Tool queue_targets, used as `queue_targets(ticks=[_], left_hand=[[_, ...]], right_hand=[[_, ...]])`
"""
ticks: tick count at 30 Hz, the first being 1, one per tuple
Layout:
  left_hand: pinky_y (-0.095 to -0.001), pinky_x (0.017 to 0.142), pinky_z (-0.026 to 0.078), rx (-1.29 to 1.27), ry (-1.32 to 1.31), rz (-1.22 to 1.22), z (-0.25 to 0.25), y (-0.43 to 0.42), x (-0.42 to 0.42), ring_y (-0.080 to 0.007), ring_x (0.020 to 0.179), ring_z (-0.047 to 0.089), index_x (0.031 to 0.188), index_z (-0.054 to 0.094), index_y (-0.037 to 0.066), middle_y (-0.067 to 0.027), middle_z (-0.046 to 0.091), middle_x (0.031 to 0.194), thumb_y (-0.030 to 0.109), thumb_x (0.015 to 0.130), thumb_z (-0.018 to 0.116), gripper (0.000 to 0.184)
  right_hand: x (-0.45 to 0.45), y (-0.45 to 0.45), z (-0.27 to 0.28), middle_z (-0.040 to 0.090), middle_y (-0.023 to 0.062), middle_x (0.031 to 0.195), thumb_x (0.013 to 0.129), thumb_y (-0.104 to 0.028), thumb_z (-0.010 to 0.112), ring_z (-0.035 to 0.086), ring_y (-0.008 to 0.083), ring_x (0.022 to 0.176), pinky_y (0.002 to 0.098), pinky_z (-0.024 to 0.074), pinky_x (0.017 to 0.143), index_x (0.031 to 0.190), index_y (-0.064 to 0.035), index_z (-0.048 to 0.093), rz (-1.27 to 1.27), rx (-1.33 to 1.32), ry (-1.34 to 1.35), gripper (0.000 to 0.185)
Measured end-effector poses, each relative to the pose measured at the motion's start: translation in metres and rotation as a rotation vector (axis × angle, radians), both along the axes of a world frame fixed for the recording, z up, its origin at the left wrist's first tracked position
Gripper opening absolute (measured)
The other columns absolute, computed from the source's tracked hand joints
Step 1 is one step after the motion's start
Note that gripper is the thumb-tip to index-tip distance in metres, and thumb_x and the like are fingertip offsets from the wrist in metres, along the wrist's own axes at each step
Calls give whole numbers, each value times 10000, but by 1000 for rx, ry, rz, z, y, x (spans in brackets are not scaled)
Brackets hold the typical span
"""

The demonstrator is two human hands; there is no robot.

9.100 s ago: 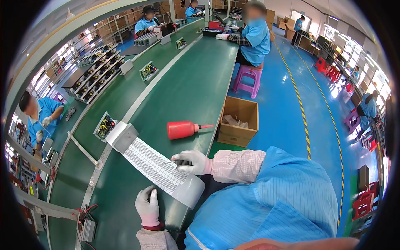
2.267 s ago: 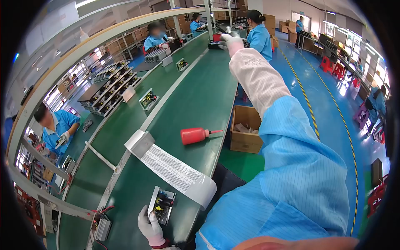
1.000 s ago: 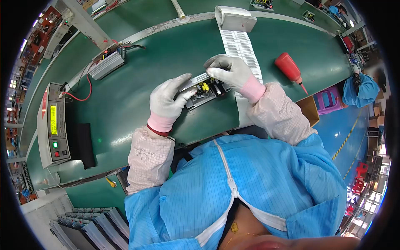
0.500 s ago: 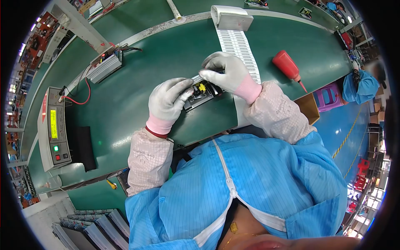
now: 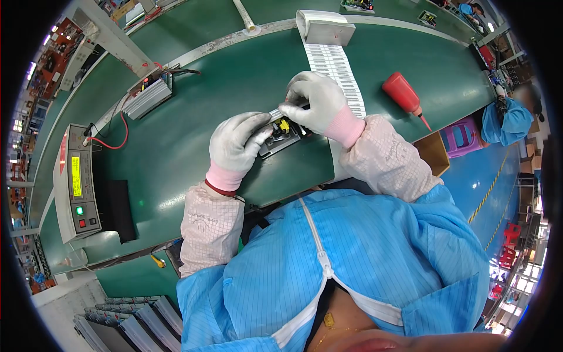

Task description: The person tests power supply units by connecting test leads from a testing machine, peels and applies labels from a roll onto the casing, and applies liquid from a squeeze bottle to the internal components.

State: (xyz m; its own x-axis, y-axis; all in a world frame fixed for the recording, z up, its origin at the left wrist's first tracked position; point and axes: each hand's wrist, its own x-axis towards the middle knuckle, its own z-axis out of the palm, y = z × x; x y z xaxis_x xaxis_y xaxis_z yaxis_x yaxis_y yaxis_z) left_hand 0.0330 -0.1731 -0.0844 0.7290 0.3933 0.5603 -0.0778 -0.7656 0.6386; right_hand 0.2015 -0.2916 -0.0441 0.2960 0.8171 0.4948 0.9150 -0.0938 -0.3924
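Note:
An open metal-cased circuit board unit, with a yellow component on it, lies tilted on the green bench in front of me. My left hand, in a white glove, is closed on the unit's left end, thumb over the near side. My right hand, also gloved, reaches over the far right side. Its thumb and index finger are pinched together at the far edge, by a pale strip. What lies between those fingertips is hidden. Behind the right wrist runs a band of printed labels.
A label roll sits in a metal holder at the back. On the right lies a red squeeze bottle. On the left stand a meter with a lit display and a finned metal unit with wires. Another person is far right.
My right hand has shifted very slightly, its thumb tip now a little lower at the unit's far edge. The left hand and the unit have hardly moved.

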Motion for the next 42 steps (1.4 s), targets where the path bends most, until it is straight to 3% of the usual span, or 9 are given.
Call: queue_targets(ticks=[10, 14, 16, 19, 21, 24, 31, 34, 42], left_hand=[[-291, 700, 477, -79, -21, -11, -1, -1, 0, -207, 745, 610, 939, 683, 54, -43, 683, 904, 118, 726, 728, 227], [-289, 689, 479, -221, 1, -18, 0, -1, -1, -208, 734, 610, 928, 675, 46, -54, 683, 897, 95, 720, 723, 218], [-290, 686, 483, -251, 13, -13, -1, 0, -2, -210, 737, 614, 954, 657, 34, -78, 682, 893, 101, 721, 725, 251], [-294, 695, 488, -370, 39, 76, 0, -3, -2, -216, 747, 619, 989, 639, 27, -100, 679, 885, 130, 720, 734, 303], [-298, 700, 492, -423, 111, 68, 2, 0, -4, -217, 758, 623, 1013, 627, 16, -113, 678, 887, 170, 724, 740, 346], [-294, 725, 488, -307, 171, 61, 9, 0, -9, -224, 778, 624, 1029, 632, -1, -116, 685, 916, 171, 741, 712, 345], [-257, 718, 471, -646, -45, -29, 28, 9, -8, -174, 755, 596, 1027, 615, -54, -115, 671, 874, 67, 736, 706, 328], [-269, 688, 479, -475, 125, -53, 65, 23, 1, -189, 718, 608, 1052, 611, -61, -121, 679, 873, 55, 709, 717, 378], [-305, 691, 493, -10, 489, -180, 105, 2, 53, -242, 720, 630, 1103, 597, -69, -145, 686, 909, 107, 663, 757, 500]], right_hand=[[1, -4, 6, 611, 56, 839, 718, -211, 709, 555, 197, 675, 299, 464, 657, 738, -32, 632, -87, -214, 205, 196], [15, -16, 1, 603, 69, 832, 708, -193, 698, 553, 209, 685, 307, 468, 665, 804, -28, 626, -128, -79, 361, 204], [10, -15, 0, 602, 92, 858, 686, -171, 675, 571, 231, 733, 311, 475, 682, 924, -35, 626, -49, 92, 163, 278], [-11, -2, 12, 585, 116, 1118, 704, -214, 636, 547, 294, 1057, 424, 405, 969, 1126, -87, 596, 254, -17, -90, 443], [-23, -8, -8, 540, 118, 1219, 743, -286, 606, 465, 309, 1187, 491, 276, 1091, 1160, -102, 567, 216, -28, -423, 457], [0, -25, -15, 508, 123, 1271, 756, -348, 590, 425, 316, 1236, 520, 220, 1122, 1193, -103, 538, 189, 34, -435, 504], [88, -115, 16, 481, 118, 1333, 760, -324, 613, 449, 328, 1229, 457, 331, 1060, 1236, -86, 512, -303, -91, -201, 542], [118, -156, 12, 493, 125, 1317, 773, -304, 631, 467, 322, 1211, 416, 376, 1019, 1248, -67, 491, -577, -169, -321, 549], [124, -157, 15, 502, 130, 1300, 777, -295, 651, 475, 306, 1207, 393, 367, 1030, 1271, -53, 459, -575, -455, -68, 582]])
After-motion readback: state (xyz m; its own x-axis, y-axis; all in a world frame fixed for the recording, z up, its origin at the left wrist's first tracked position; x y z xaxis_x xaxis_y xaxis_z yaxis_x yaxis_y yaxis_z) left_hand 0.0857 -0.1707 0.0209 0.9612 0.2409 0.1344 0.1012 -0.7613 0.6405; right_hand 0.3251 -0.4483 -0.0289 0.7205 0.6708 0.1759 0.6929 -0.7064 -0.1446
